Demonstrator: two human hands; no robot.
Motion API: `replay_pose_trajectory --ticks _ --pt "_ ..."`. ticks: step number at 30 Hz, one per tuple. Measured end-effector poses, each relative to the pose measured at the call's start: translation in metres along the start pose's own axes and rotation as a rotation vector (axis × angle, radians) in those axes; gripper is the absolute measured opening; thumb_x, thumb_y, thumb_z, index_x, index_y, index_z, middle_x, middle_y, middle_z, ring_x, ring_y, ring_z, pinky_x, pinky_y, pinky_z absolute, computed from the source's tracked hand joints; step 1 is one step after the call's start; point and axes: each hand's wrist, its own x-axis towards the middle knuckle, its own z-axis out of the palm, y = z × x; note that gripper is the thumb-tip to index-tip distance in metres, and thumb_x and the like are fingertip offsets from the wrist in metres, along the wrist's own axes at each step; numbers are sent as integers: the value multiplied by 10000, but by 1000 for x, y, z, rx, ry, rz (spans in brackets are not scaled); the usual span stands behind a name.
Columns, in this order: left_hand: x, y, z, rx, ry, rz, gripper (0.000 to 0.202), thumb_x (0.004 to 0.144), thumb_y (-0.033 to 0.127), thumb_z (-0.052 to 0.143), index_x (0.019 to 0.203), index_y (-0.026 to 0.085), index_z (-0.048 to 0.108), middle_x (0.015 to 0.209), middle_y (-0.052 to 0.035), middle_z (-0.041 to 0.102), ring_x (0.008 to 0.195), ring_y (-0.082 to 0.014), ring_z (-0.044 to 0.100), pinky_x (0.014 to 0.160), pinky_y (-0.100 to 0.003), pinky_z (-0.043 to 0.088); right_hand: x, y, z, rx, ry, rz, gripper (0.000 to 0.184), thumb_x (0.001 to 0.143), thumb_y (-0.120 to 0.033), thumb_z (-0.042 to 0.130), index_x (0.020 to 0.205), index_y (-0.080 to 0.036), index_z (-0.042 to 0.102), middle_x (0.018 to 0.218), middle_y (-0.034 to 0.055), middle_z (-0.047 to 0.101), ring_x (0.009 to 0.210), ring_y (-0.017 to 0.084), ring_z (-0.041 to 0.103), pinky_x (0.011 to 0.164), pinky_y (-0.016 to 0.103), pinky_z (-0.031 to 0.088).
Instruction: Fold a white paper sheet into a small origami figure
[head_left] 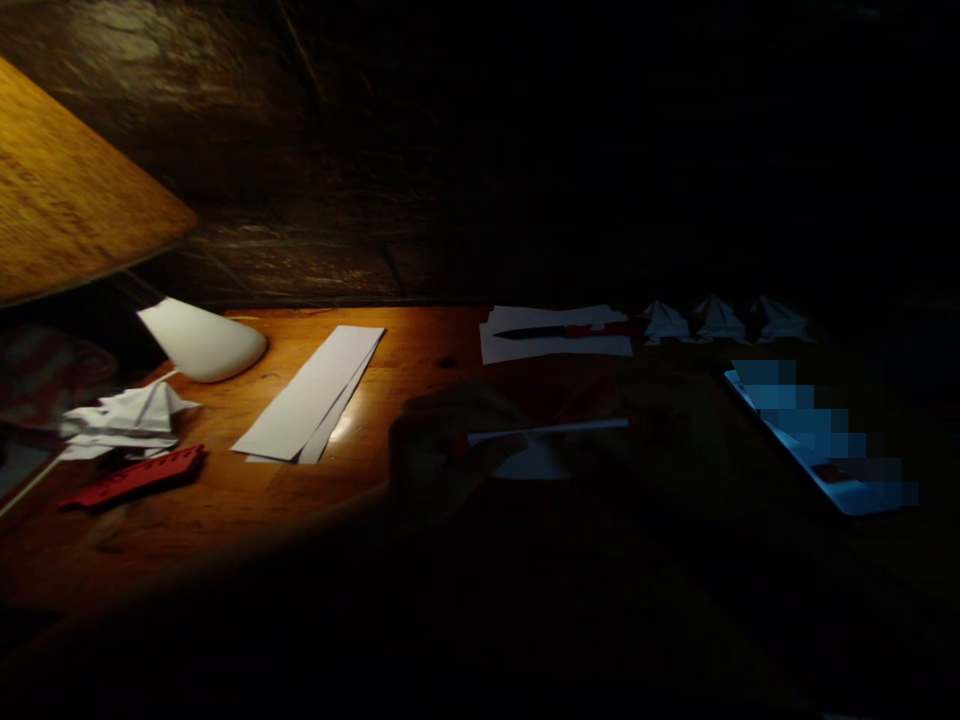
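Note:
The scene is very dark. My left hand (pixel 439 450) is closed on the left end of a folded white paper strip (pixel 547 432) held just above the wooden table (pixel 315 510). My right hand (pixel 660 425) is a dim shape at the strip's right end, and its fingers are too dark to read. A small white paper piece (pixel 536 462) lies under the strip.
A white lamp head (pixel 202 340) lights the table's left side. Long white paper strips (pixel 311 395) lie beside it. Crumpled folded paper (pixel 127 420) and a red ruler-like piece (pixel 135 478) sit at left. A knife (pixel 555 331) rests on white sheets (pixel 555 346). Three folded paper figures (pixel 720 320) stand behind a glowing screen (pixel 817 440).

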Motion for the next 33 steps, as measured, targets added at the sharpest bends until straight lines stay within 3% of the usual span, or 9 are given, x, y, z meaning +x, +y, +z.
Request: replay_pose_trajectory --ticks 9,13,15,19,24,28,33 --pt "-4 14 12 -307 -82 -440 162 890 268 740 769 161 717 721 -16 678 600 -100 616 492 -188 455 0 -11 7 -9 -13 85 92 847 -269 811 781 -228 761 751 0 755 659 153 701 544 244 530" --pt "-3 10 12 -282 -152 -570 226 902 330 711 763 152 707 635 -3 623 534 -98 571 437 -183 421 4 -4 7 1 -29 200 135 847 -310 809 756 -228 752 715 -3 741 617 149 683 503 239 508" --pt "-3 7 11 -263 -182 -597 236 910 343 707 775 150 717 621 -3 630 515 -97 564 424 -182 410 6 -2 5 -3 -56 268 166 836 -336 821 741 -221 750 706 -4 729 613 141 673 506 232 502" --pt "-6 2 11 -318 -112 -622 237 888 364 748 763 164 724 592 5 643 470 -98 566 393 -185 397 9 -5 1 67 -101 387 199 809 -372 847 741 -207 758 718 -4 728 630 132 661 539 232 497" --pt "-9 -5 11 -361 -147 -674 222 899 379 761 800 181 744 629 -4 684 504 -120 627 395 -192 420 9 1 0 198 -117 478 202 811 -392 839 754 -213 764 746 5 745 648 133 666 564 241 492" --pt "-7 -11 14 -331 -163 -680 207 893 369 753 816 177 752 624 -6 693 504 -125 631 403 -191 431 11 14 -2 82 -119 429 269 796 -472 833 752 -216 762 759 23 747 644 149 651 532 257 479" --pt "-5 -12 14 -243 -187 -688 195 903 335 732 812 163 742 633 -6 697 511 -120 629 426 -192 443 12 19 -6 -56 -123 379 245 850 -453 787 780 -218 771 801 28 763 691 153 668 572 261 503"
